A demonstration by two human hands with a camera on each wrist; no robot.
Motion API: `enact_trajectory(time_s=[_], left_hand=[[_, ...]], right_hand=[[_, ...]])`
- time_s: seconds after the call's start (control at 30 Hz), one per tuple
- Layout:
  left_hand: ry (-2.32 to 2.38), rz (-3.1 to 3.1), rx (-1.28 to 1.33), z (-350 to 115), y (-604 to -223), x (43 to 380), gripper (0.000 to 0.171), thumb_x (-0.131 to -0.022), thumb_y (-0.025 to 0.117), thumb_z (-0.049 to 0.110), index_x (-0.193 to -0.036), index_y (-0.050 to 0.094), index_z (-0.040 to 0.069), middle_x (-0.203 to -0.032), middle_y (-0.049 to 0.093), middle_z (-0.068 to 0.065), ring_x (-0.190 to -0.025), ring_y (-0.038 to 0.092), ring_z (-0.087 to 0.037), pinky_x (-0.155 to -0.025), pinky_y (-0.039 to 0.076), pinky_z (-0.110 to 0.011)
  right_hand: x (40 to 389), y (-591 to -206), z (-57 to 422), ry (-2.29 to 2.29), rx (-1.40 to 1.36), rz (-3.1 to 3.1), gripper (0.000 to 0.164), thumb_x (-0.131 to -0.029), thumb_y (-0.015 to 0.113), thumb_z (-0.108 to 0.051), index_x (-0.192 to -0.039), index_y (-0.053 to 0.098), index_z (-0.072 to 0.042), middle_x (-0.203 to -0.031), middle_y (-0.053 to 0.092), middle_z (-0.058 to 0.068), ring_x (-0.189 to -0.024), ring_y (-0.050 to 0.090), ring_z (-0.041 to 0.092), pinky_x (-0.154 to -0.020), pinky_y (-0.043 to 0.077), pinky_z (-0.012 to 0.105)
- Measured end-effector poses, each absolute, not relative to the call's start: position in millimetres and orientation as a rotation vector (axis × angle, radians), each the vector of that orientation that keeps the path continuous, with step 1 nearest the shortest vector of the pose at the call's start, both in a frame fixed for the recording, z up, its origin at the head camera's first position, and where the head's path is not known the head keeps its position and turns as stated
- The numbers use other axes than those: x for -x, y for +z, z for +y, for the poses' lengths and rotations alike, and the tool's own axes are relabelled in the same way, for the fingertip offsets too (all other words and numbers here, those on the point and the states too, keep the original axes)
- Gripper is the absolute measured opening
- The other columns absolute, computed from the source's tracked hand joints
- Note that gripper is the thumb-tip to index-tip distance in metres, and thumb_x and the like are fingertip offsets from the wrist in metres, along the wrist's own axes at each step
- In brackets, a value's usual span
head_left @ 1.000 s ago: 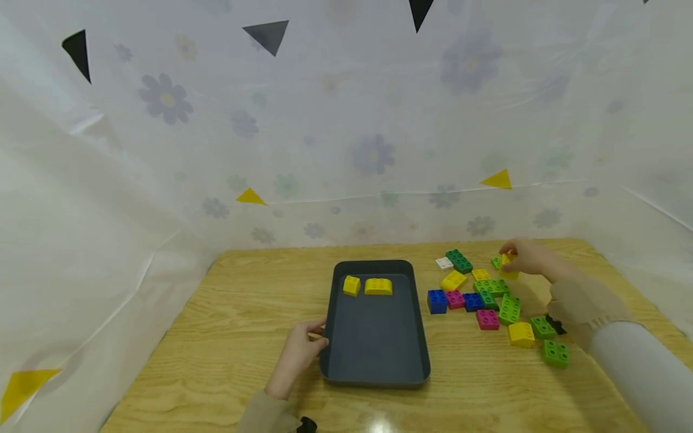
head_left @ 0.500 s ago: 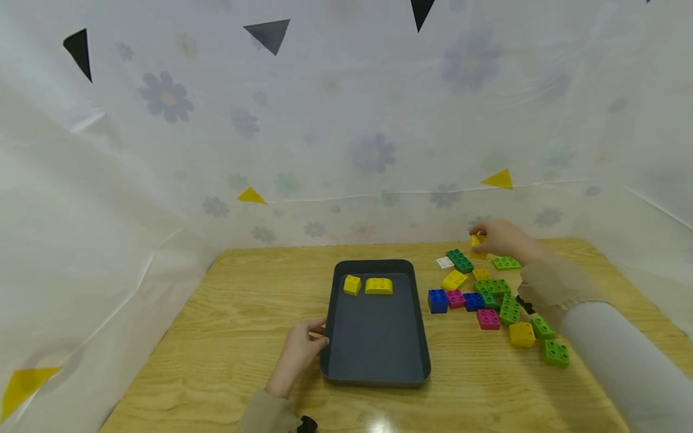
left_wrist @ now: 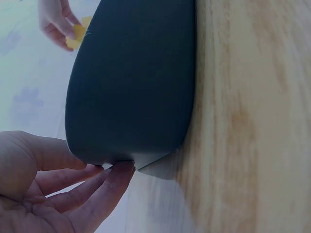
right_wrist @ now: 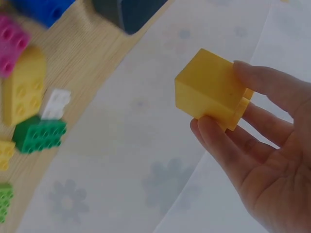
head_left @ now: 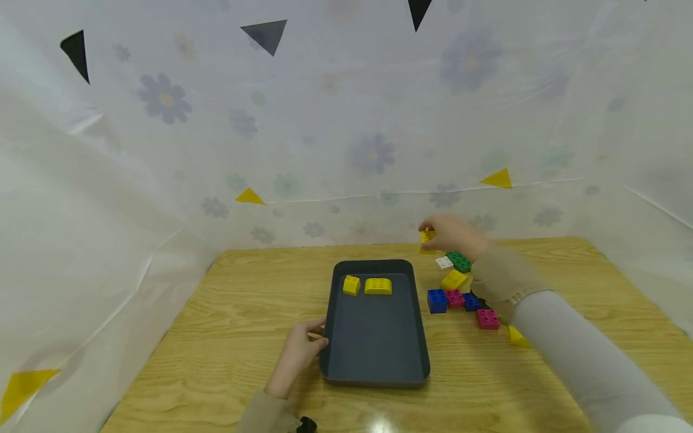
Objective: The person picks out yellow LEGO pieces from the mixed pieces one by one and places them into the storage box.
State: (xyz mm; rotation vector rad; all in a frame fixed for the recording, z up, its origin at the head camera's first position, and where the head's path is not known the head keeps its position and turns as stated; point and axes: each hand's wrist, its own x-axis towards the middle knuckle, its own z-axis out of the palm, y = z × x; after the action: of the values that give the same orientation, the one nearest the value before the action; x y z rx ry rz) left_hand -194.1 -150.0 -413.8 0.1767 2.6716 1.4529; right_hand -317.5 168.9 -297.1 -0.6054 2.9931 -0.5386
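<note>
My right hand [head_left: 452,233] pinches a yellow toy brick [right_wrist: 211,90] between thumb and fingers, raised over the far side of the table. A dark grey tray [head_left: 373,355] stands upright in the middle of the table. Two yellow bricks lie in its far end: a small one [head_left: 351,285] and a longer, rounded one [head_left: 378,286]. My left hand [head_left: 300,349] holds the tray's left side, and in the left wrist view its thumb and fingertips meet at the wall.
Right of the tray lie loose bricks: a blue one [head_left: 437,301], a pink one [head_left: 488,319], a dark green one [head_left: 459,261], a white piece [head_left: 444,263] and others, some hidden under my right arm. A flowered curtain [head_left: 325,150] hangs behind the table.
My right hand has lifted the yellow brick from the back right and carried it left, past the brick pile. The left hand and tray have stayed put.
</note>
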Motion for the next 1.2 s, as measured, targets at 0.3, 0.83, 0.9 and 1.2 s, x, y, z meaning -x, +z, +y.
enact_trajectory(time_s=[0.3, 0.83, 0.9, 1.2], left_hand=[[1.460, 2.669, -0.173, -150, -415, 194, 0.045, -0.081, 0.059, -0.008, -0.125, 0.053, -0.008, -0.099, 0.062, -0.025, -0.076, 0.064, -0.020, -0.060, 0.055, -0.029], [1.476, 2.668, -0.191, -150, -415, 194, 0.044, -0.081, 0.058, -0.008, -0.125, 0.053, -0.009, -0.099, 0.062, -0.026, -0.074, 0.063, -0.019, -0.059, 0.054, -0.029], [1.475, 2.669, -0.188, -150, -415, 194, 0.044, -0.081, 0.058, -0.008, -0.125, 0.053, -0.009, -0.099, 0.062, -0.026, -0.074, 0.062, -0.019, -0.058, 0.054, -0.029], [1.486, 2.671, -0.196, -150, -415, 193, 0.044, -0.080, 0.059, -0.009, -0.124, 0.053, -0.010, -0.097, 0.063, -0.025, -0.074, 0.063, -0.020, -0.058, 0.054, -0.028]], right_hand=[[315, -305, 116, -0.591, 0.714, 2.906, 0.044, -0.085, 0.066, -0.015, -0.124, 0.055, 0.003, -0.122, 0.056, 0.024, -0.110, 0.055, 0.036, -0.089, 0.050, 0.042], [301, -336, 50, -0.646, 0.761, 2.802, 0.044, -0.085, 0.065, -0.014, -0.125, 0.055, 0.001, -0.122, 0.057, 0.018, -0.106, 0.057, 0.030, -0.086, 0.050, 0.036], [301, -342, 44, -0.631, 0.779, 2.817, 0.043, -0.085, 0.066, -0.013, -0.123, 0.056, 0.002, -0.119, 0.058, 0.017, -0.103, 0.058, 0.028, -0.085, 0.050, 0.035], [295, -360, 25, -0.669, 0.763, 2.798, 0.038, -0.084, 0.067, -0.011, -0.119, 0.058, 0.002, -0.108, 0.061, 0.016, -0.092, 0.058, 0.025, -0.083, 0.050, 0.035]])
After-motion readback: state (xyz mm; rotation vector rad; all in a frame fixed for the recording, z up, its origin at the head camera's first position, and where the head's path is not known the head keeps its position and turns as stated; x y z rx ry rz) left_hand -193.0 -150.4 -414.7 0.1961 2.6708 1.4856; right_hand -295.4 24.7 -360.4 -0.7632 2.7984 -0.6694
